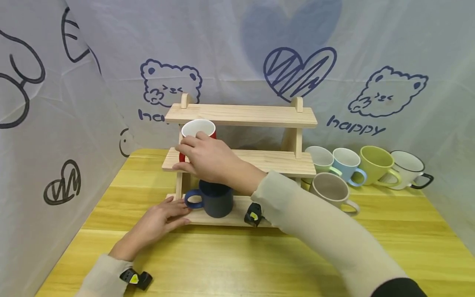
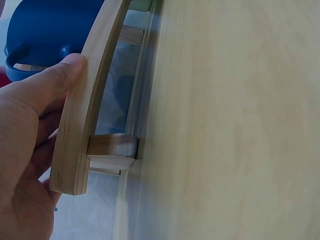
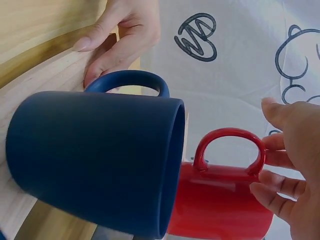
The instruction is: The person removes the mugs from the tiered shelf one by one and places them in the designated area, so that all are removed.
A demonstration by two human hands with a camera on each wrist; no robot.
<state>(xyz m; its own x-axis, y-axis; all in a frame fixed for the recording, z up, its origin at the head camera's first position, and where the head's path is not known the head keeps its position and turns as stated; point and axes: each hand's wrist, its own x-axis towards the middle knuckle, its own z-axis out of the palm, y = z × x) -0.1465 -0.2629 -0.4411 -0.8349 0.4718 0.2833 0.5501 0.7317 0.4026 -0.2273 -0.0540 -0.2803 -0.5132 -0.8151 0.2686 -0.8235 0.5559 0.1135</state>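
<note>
A red mug [image 1: 198, 128] with a white inside stands at the left end of the middle shelf board. My right hand [image 1: 208, 159] is over it; in the right wrist view its fingertips are right at the rim and handle of the red mug [image 3: 220, 200], with the thumb held apart. Below, a dark blue mug [image 1: 218, 200] stands on the bottom board, handle to the left. My left hand [image 1: 159, 218] grips the left end of that wooden board [image 2: 75, 145], thumb on the front edge and fingers behind it, close to the blue handle.
The three-tier wooden rack [image 1: 241, 114] stands on a yellow wood-grain table [image 1: 208, 264]. To its right are several mugs, among them a taupe mug [image 1: 330, 189], a light blue mug [image 1: 346, 163] and a green mug [image 1: 376, 163]. A printed white cloth [image 1: 230, 53] hangs behind.
</note>
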